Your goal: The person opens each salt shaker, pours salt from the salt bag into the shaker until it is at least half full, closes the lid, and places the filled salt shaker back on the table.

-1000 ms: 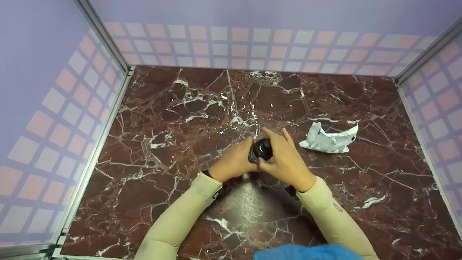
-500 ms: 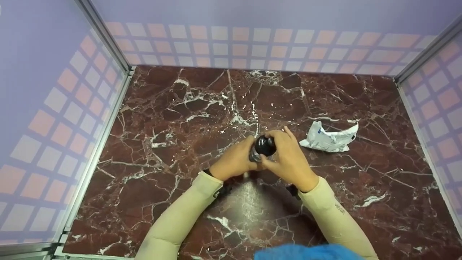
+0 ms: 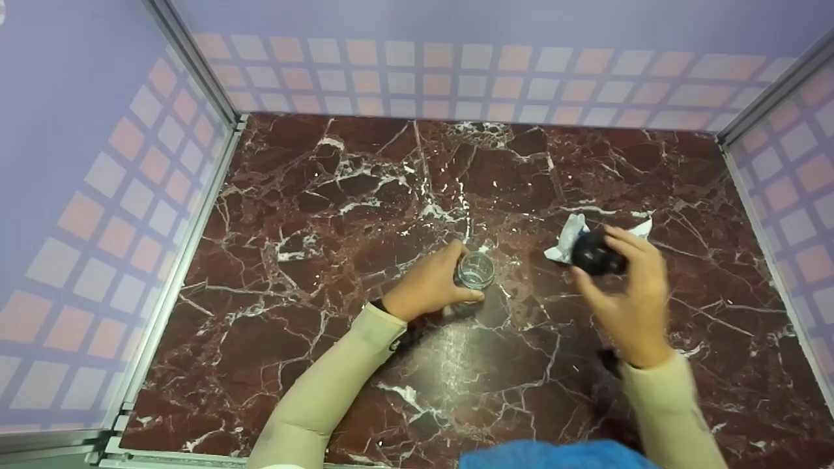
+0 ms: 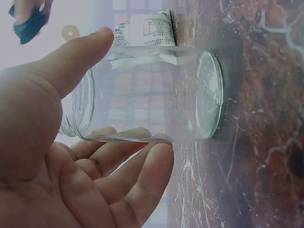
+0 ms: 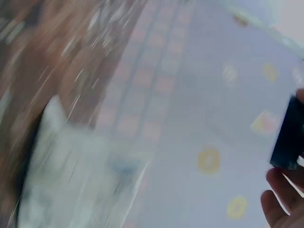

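A clear glass jar (image 3: 476, 270) stands upright and uncovered on the marbled surface, and my left hand (image 3: 427, 284) grips it round its side. In the left wrist view the thumb lies on one side of the jar (image 4: 147, 95) and the curled fingers on the other. To the right, my right hand (image 3: 629, 296) holds a black lid (image 3: 596, 253) between thumb and fingers, raised above the surface. Behind the lid sits a crumpled white printed packet (image 3: 568, 240), partly hidden by lid and hand. The right wrist view is blurred, with the lid (image 5: 289, 135) at its right edge.
Small white bits (image 3: 464, 202) are scattered on the dark red marbled tabletop (image 3: 365, 247) beyond the jar. Purple panels with pink and white squares (image 3: 391, 78) enclose the back and both sides. Blue cloth (image 3: 554, 456) shows at the near edge.
My right hand has lifted the black lid off the jar and carried it right, in front of the packet. My left hand stays round the jar, whose open mouth now shows.
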`<control>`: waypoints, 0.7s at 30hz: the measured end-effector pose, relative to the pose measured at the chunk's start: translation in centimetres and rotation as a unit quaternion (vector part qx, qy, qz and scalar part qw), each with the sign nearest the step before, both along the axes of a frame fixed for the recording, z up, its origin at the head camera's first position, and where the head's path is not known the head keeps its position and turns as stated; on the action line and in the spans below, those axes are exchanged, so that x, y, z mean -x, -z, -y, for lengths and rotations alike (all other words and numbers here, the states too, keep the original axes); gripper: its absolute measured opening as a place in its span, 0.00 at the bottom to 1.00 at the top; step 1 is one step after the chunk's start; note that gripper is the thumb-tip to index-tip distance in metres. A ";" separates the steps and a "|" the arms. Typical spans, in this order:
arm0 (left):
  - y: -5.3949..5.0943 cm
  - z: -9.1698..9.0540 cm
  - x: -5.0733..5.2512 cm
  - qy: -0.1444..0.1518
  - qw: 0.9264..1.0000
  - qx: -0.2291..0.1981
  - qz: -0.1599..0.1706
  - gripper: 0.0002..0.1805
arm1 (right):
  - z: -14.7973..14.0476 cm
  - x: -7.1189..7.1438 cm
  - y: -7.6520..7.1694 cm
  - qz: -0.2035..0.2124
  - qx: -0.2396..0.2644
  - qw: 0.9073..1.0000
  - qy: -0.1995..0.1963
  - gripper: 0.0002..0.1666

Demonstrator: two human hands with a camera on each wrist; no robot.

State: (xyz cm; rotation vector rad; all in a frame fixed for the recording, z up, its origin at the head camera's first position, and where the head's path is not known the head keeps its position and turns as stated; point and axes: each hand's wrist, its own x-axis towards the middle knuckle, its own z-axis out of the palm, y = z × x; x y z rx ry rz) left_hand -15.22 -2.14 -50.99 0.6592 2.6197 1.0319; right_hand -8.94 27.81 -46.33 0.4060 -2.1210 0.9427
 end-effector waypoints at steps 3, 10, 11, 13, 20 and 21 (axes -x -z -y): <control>0.0 -0.1 0.0 0.001 1.000 -0.002 0.000 0.42 | -3.4 -1.2 0.9 0.031 -0.057 0.997 0.047 0.33; -0.1 0.1 0.0 -0.004 1.000 0.003 -0.008 0.42 | -8.1 -2.2 4.2 0.155 -0.124 0.975 0.097 0.34; -0.1 0.1 0.0 -0.006 1.000 0.004 -0.008 0.42 | -8.4 -2.1 4.7 0.167 -0.124 0.973 0.096 0.34; -0.1 0.1 -0.1 -0.007 1.000 0.005 -0.009 0.42 | -8.9 -2.1 5.6 0.189 -0.122 0.969 0.097 0.34; -0.1 -0.2 0.0 -0.002 1.000 0.004 0.002 0.42 | -10.2 -2.1 7.0 0.279 -0.099 0.950 0.101 0.38; -0.1 -0.2 0.0 -0.002 1.000 0.005 0.005 0.42 | -10.3 -2.1 7.1 0.290 -0.100 0.947 0.099 0.39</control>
